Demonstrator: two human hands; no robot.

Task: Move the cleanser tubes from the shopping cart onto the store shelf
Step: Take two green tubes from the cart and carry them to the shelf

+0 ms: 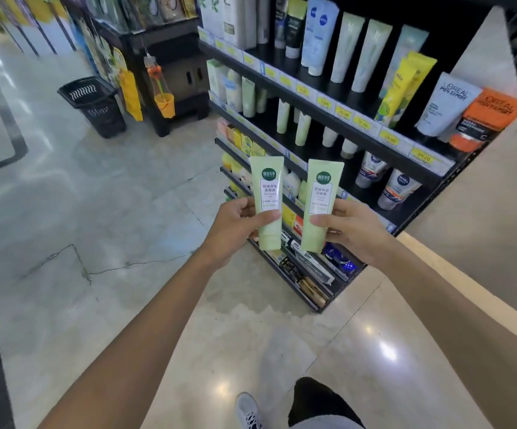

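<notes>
Left hand: the left hand (235, 224) is pinching the left cleanser tube (268, 201) by its lower half, thumb across the front, fingers curling behind.
Right hand: the right hand (351, 227) is pinching the right cleanser tube (320, 205) in the same manner, thumb lying over the label's lower edge.
Tube position: both tubes are being held in the air, side by side and just apart, in front of the store shelf (337, 119) and below its rows of pale green tubes (283, 116).
Long axis: each tube is standing near upright, cap end down, crimped end up, the right one tilting slightly to the right.
Direction of placing: the shelving is lying ahead and to the right of both grips, so the right hand is judged the nearer to it.
Likely slot: the row of matching pale green tubes is sitting above and beyond the hands; a lift forward and upward is probably being called for.
Surface: black shelf boards with yellow price tags (343, 113) along their front edges.
Room: a polished floor (96, 212) is reflecting ceiling lights; a black basket (93, 103) is standing well apart to the left.
</notes>
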